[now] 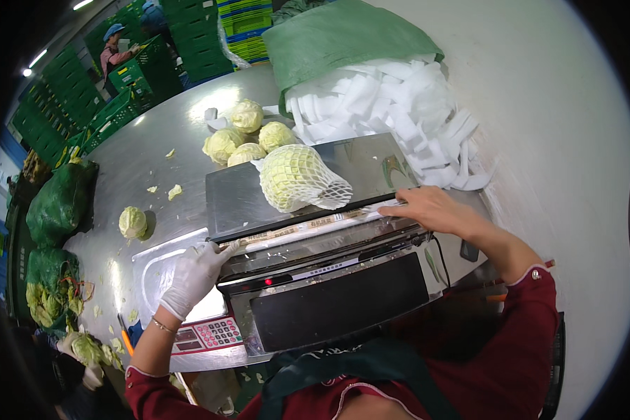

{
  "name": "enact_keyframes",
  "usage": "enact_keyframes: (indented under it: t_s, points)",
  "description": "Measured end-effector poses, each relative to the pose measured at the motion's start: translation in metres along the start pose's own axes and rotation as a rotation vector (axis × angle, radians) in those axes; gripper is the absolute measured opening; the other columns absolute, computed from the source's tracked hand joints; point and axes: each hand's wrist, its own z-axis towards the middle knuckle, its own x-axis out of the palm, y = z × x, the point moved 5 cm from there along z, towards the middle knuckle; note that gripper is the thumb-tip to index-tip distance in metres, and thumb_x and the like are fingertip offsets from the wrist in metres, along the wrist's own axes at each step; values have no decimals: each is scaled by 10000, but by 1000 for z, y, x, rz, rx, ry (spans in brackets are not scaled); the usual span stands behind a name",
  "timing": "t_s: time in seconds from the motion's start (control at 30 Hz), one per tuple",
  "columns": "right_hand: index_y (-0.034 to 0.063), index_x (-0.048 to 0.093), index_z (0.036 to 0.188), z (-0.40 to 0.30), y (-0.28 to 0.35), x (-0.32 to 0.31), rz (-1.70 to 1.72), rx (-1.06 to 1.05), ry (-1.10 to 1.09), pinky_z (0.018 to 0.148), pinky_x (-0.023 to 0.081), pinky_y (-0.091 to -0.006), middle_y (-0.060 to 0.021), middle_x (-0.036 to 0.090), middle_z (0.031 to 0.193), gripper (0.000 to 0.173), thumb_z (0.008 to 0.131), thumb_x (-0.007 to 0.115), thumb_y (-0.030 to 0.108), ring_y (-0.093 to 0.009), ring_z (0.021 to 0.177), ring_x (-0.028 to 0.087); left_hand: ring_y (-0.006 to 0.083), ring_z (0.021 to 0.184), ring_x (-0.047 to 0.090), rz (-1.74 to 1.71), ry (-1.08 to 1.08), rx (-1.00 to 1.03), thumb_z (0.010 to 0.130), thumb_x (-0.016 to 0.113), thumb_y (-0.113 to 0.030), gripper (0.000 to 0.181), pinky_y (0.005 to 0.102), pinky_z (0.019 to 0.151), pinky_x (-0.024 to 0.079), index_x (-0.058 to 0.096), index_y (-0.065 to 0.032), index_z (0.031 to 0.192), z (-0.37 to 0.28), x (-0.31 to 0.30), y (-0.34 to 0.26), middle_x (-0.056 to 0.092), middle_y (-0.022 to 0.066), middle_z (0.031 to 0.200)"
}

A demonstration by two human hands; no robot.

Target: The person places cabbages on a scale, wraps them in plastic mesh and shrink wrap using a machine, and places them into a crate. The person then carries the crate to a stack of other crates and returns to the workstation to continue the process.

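On the dark top plate [231, 194] of a film wrapping machine lies a pale green cabbage [289, 176] in a white foam net, its gathered end to the right. In front of the plate runs a roll of printed plastic film [315, 226]. My left hand [197, 273], in a white glove, pinches the film at the roll's left end. At the right end, the thumb and fingers of my bare right hand [430, 209] grip the film's edge. Nearer my body is the machine's black front pad [341, 302]. Some fingertips are hidden against the roll.
Several bare cabbages [247, 115] sit behind the plate, one [133, 222] farther left. White foam nets [378, 100] spill from a green sack [346, 42]. A scale [207, 334] stands at left, near an orange-handled knife [126, 338]. A co-worker's gloved hands [92, 375] are lower left.
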Motion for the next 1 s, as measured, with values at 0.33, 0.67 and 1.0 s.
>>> enact_keyframes:
  t_s: [0.33, 0.67, 1.0]
  points:
    - [48, 701, 882, 11, 4, 40, 609, 249, -540, 547, 449, -292, -85, 592, 638, 136, 883, 638, 168, -190, 559, 565, 141, 605, 595, -579, -293, -16, 910, 563, -137, 272, 284, 537, 460, 625, -150, 1175, 3, 27, 18, 597, 44, 724]
    - [9, 616, 1124, 30, -18, -124, 226, 166, -890, 830, 470, -363, -97, 670, 1018, 242, 905, 520, -32, -181, 907, 633, 124, 778, 620, -1253, -1006, -438, 985, 493, -154, 167, 247, 702, 485, 571, -51, 1091, 61, -78, 59, 659, 71, 881]
    - [156, 75, 1532, 151, -4, 44, 870, 74, -291, 1128, 293, -446, -153, 331, 1509, 1199, 629, 862, 196, -318, 1354, 372, 381, 1101, 592, -811, -294, -20, 753, 660, 51, 1047, 400, 877, 521, -24, -125, 1524, 119, 35, 6, 302, 267, 1423]
